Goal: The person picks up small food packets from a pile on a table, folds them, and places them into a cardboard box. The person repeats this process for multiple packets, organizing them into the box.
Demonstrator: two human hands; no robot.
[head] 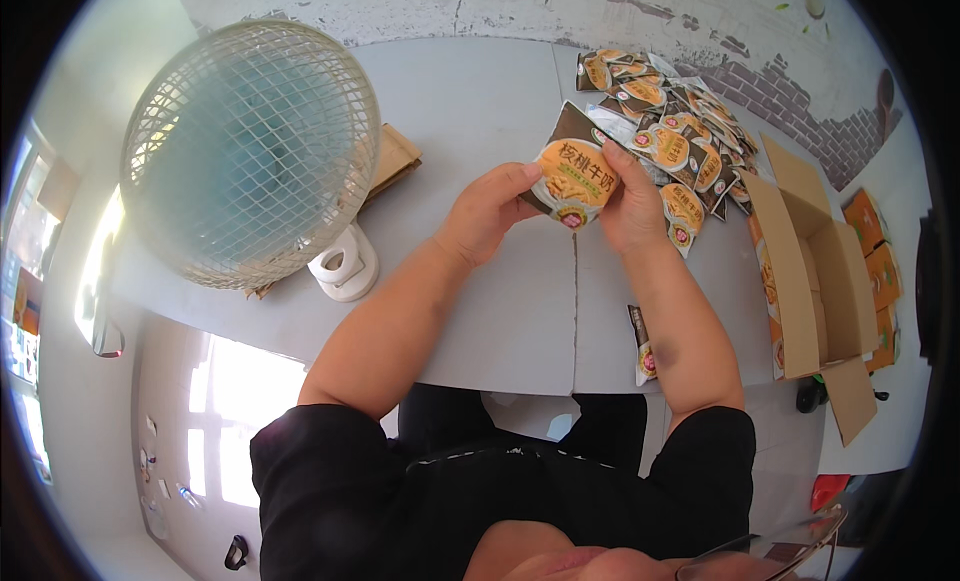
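Observation:
Between both hands, above the grey table [510, 303], is a brown and orange printed food packet [574, 172], tilted with its printed face towards the camera. My left hand [491, 206] grips its left edge, thumb on the front. On its right edge, my right hand [631, 198] has a hold with the thumb near the upper corner. A heap of similar packets [664, 142] lies just beyond and to the right of my right hand. Another narrow-looking packet [643, 348] rests near the table's front edge, partly behind my right forearm.
An open cardboard box [832, 281] with raised flaps stands at the right. Several orange printed boxes [881, 273] are beyond it. At the left, a fan with a wire guard [251, 153] and a white base [349, 270] stands beside flattened brown cardboard [394, 161]. A wall borders the table's far side.

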